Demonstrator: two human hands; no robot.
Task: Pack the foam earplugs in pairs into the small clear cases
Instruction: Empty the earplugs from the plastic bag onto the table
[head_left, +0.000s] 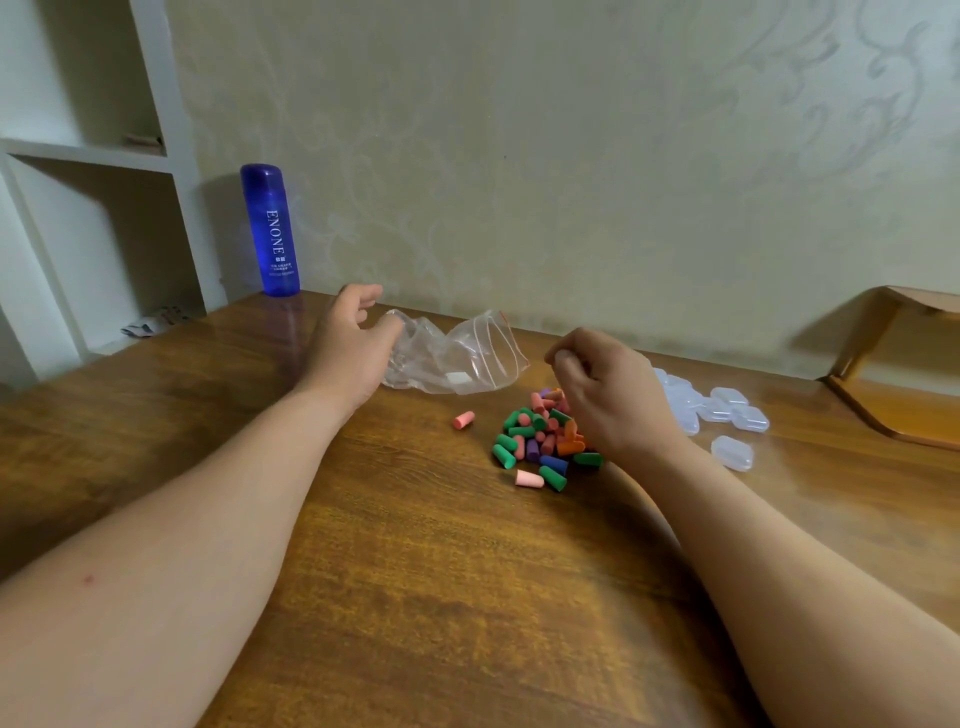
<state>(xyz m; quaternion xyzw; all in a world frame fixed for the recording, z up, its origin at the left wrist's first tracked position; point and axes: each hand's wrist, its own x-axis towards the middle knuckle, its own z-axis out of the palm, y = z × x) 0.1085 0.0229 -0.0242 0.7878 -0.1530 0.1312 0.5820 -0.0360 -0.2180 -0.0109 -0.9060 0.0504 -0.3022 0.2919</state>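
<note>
Left hand (348, 353) is out over the tabletop (415, 571), fingers loosely curled, thumb right at the crumpled end of the bag (462, 358). Whether it actually grips the plastic, I can't tell. Right hand (613, 400) hangs just above the earplugs (540, 441), fingers curled in with the tips drawn together. Something pale shows there, but I can't tell if it's a plug.

Over on the far left there's a white shelf (88, 156). Next comes a blue bottle (270, 231), upright at the back edge by the wall. The clear zip bag lies slumped between the hands, mouth toward the right. One pink stray (463, 420) sits apart, left of the pile. The pile itself is a loose heap of green, pink, orange, purple and blue, partly hidden under the right hand. Right of that hand, the cases (722, 408) huddle together, and one lone case (732, 453) sits just nearer.
</note>
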